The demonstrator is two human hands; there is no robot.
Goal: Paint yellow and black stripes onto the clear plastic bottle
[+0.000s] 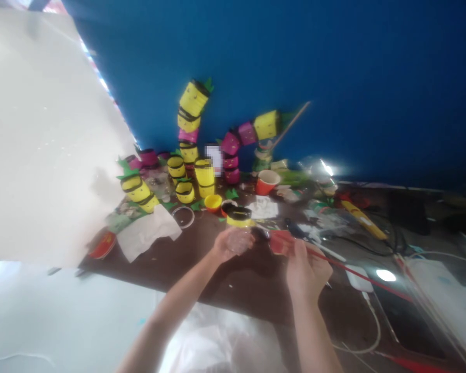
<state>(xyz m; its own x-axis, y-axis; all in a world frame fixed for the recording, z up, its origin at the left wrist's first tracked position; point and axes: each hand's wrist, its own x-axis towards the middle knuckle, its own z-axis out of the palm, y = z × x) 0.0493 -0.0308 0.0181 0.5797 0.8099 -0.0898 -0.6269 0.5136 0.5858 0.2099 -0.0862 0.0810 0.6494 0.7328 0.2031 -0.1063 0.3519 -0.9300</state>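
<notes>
Gripping a red tool (281, 242) in the right hand (308, 269), with fingers wrapped round it and a red cord (365, 280) trailing right across clutter. Holding a clear round piece (238, 242) in the left hand (224, 245), with fingers curled, over the table (151, 269), just below a yellow-and-black ring (238, 221); cannot tell if joined. Crowded beyond by yellow cups (205, 181), magenta cups (247, 133) and an orange cup (264, 185). Leftward, white paper (149, 235) beside a red container (101, 247), too blurred to read.
</notes>
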